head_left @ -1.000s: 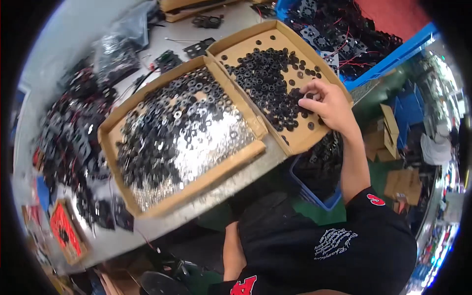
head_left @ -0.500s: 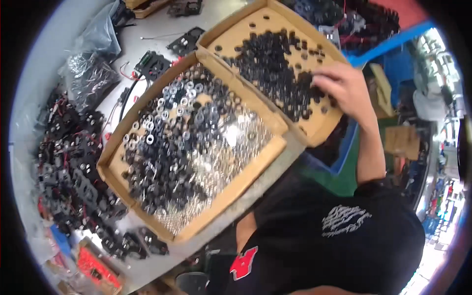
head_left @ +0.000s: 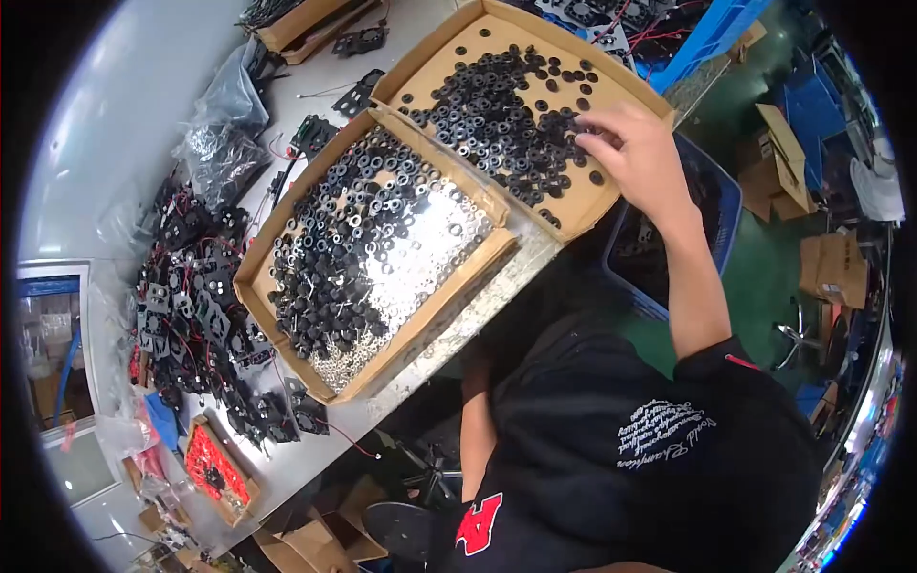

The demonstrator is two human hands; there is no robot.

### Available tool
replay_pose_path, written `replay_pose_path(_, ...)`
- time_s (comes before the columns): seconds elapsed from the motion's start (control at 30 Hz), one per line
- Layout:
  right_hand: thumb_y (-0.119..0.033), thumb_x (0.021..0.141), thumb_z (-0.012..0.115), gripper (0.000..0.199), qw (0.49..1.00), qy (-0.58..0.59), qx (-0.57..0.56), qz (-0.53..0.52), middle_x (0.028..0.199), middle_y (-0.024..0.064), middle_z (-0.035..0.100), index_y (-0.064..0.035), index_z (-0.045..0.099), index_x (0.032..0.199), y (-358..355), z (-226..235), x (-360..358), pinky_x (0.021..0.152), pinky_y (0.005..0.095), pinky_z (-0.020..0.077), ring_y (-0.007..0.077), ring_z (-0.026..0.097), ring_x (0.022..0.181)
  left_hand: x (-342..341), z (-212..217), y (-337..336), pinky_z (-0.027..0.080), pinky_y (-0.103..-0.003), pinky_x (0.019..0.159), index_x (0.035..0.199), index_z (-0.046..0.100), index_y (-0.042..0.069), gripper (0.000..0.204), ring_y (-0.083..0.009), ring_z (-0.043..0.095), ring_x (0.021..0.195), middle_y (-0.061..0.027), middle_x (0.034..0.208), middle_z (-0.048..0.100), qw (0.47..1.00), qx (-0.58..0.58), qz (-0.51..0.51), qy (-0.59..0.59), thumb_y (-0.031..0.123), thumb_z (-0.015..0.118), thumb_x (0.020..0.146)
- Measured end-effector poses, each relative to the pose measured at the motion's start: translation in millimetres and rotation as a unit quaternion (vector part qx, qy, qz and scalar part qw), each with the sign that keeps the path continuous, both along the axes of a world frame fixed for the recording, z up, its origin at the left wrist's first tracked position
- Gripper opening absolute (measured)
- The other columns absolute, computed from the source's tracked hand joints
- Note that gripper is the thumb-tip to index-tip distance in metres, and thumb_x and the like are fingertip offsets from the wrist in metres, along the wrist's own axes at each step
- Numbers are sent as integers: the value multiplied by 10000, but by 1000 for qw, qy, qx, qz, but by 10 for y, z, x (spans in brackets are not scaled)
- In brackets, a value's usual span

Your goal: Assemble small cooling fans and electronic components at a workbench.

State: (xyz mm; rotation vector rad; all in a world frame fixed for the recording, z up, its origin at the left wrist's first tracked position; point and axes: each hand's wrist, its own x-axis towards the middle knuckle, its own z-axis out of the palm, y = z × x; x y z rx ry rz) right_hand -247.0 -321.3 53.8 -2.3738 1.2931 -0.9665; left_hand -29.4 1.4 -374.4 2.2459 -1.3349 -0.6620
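My right hand (head_left: 632,158) is over the right part of a cardboard tray (head_left: 611,205) that holds a heap of small black round pieces (head_left: 492,105). Its thumb and forefinger are curled toward each other in a pinch at the heap's right edge; dark pieces lie by the tips, and I cannot make out what is between them. Alongside on the left, a second cardboard tray (head_left: 420,329) holds black and grey rings (head_left: 358,224), black knob-like pieces (head_left: 330,301) and small shiny metal rings (head_left: 353,363). My left forearm (head_left: 478,435) shows beside the table's front edge; its hand is hidden.
Black fan-like parts with red wires (head_left: 205,310) are heaped on the left, near a clear plastic bag (head_left: 224,138). A box of red parts (head_left: 215,468) lies at the near left. A blue crate (head_left: 731,205) and cardboard boxes (head_left: 833,267) are below on the right.
The whole view has shifted, so the trays appear slightly up and more of the floor shows. My right hand stays at the heap's right edge in the right tray.
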Motion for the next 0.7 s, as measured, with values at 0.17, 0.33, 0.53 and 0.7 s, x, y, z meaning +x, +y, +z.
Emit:
replay_pose_path(0.17,-85,828,687,200,994,-50,93,-34,873,123,668,-10,679,1014,-28,-23,-449,702,303,510,212,654,763,-191,827,-535,470,-503,929,1131,625,-19,322,-469,572,1065,-307,1126,611,962,255,-77,61,123,564,850)
replay_pose_path(0.33,-75,822,690,191,967,-92,236,18,880,125,671,4,647,991,-158,67,-249,701,297,512,205,655,761,-433,1242,-793,465,-501,938,1141,621,-17,326,-466,567,1075,-303,1136,607,972,218,-76,55,126,565,853)
replay_pose_path(0.53,-65,821,685,266,978,6,197,67,877,101,627,-3,630,1074,-314,48,-305,689,292,496,183,623,758,-820,1377,-1255,456,-498,951,1156,613,-13,334,-463,560,1090,-298,1151,601,983,127,-116,68,130,567,858)
replay_pose_path(0.7,-61,811,686,306,978,-2,203,54,913,101,613,1,636,1106,-304,100,-302,734,297,489,185,595,806,-1082,1358,-1518,448,-496,962,1168,607,-10,340,-460,553,1102,-293,1164,596,982,39,-164,88,133,568,862)
